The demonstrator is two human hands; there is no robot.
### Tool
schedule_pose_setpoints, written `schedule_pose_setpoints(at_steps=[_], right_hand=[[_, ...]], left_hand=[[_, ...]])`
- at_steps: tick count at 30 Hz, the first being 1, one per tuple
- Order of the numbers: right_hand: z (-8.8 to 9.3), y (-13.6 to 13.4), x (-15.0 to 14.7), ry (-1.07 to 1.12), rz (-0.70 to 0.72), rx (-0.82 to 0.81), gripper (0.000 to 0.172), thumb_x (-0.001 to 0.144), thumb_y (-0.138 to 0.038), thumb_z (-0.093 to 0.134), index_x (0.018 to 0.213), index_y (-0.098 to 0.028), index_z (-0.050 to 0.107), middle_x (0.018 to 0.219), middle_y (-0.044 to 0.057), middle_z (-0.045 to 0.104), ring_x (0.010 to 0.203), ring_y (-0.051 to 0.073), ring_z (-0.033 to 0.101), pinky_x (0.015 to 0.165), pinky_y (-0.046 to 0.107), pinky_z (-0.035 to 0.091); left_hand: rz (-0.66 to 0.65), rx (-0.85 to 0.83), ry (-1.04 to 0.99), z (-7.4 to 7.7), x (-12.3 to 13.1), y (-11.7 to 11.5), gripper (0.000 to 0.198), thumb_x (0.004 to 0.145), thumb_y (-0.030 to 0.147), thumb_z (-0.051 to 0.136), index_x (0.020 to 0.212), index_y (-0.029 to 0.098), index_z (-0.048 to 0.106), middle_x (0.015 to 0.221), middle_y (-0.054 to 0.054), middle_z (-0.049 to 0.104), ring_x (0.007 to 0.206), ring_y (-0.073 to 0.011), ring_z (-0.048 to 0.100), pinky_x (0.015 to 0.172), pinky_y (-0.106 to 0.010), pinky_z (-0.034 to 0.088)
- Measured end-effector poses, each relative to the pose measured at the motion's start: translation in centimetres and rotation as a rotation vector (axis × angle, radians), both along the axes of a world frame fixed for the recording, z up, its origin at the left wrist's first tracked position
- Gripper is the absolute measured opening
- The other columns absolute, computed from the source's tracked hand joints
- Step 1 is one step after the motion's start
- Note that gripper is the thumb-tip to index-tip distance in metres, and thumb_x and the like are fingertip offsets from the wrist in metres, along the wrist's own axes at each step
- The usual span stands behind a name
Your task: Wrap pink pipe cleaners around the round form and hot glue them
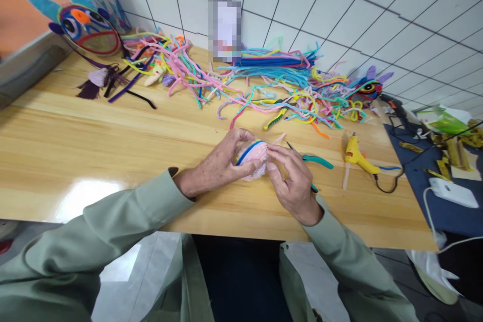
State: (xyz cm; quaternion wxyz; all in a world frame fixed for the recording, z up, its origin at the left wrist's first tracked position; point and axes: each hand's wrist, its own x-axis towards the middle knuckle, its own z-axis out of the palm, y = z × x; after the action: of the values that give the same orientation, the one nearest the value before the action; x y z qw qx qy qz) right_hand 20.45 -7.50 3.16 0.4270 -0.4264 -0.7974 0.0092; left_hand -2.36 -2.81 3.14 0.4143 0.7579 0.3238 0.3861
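Observation:
My left hand [219,163] is wrapped round a small pink fuzzy ball of pipe cleaner with a blue band [252,155], held just above the wooden table [75,151]. My right hand [292,178] pinches the right side of the same ball with its fingertips. Green-handled pliers [316,161] lie on the table just behind the right hand.
A long heap of coloured pipe cleaners [264,80] runs along the back of the table. A yellow glue gun [358,158] lies to the right, its cord trailing to a dark mat [426,181]. A colourful pipe-cleaner figure [85,27] stands at back left, another [370,88] at back right.

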Motion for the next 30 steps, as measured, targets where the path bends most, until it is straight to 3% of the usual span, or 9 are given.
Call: schedule_pose_setpoints(at_steps=[8, 14, 24, 30], right_hand=[[-0.12, 0.08, -0.13, 0.001, 0.001, 0.008, 0.032, 0.103, -0.015, 0.068, 0.133, -0.025, 0.073, 0.129, 0.012, 0.084, 0.119, 0.029, 0.082, 0.102, 0.051, 0.068], [-0.15, 0.09, -0.07, -0.004, -0.003, 0.005, 0.034, 0.102, -0.016, 0.068, 0.134, -0.026, 0.073, 0.129, 0.012, 0.084, 0.119, 0.029, 0.082, 0.102, 0.051, 0.068], [-0.31, 0.22, -0.08, 0.003, -0.002, 0.015, 0.033, 0.102, -0.016, 0.069, 0.134, -0.025, 0.074, 0.128, 0.012, 0.084, 0.118, 0.029, 0.082, 0.102, 0.051, 0.068], [-0.25, 0.25, -0.12, -0.005, 0.003, 0.022, 0.035, 0.102, -0.015, 0.069, 0.135, -0.025, 0.073, 0.129, 0.013, 0.084, 0.118, 0.03, 0.081, 0.102, 0.051, 0.068]], left_hand=[[-0.076, -0.047, 0.001, 0.12, -0.68, 0.19, 0.04, 0.11, 0.054, 0.056, 0.135, 0.023, 0.05, 0.136, -0.012, 0.063, 0.13, -0.0295, 0.063, 0.112, -0.049, 0.057], [-0.068, -0.073, -0.017, -0.18, -0.34, 0.2, 0.045, 0.105, 0.052, 0.066, 0.135, 0.024, 0.048, 0.133, -0.011, 0.063, 0.119, -0.0261, 0.066, 0.102, -0.043, 0.06], [-0.108, -0.058, -0.036, -0.6, -0.78, 0.62, 0.04, 0.111, 0.053, 0.054, 0.138, 0.023, 0.05, 0.139, -0.013, 0.063, 0.132, -0.0293, 0.062, 0.114, -0.049, 0.056], [-0.079, -0.064, -0.011, -0.27, -0.58, 0.56, 0.05, 0.105, 0.06, 0.066, 0.135, 0.023, 0.051, 0.135, -0.012, 0.064, 0.128, -0.0292, 0.064, 0.112, -0.047, 0.057]])
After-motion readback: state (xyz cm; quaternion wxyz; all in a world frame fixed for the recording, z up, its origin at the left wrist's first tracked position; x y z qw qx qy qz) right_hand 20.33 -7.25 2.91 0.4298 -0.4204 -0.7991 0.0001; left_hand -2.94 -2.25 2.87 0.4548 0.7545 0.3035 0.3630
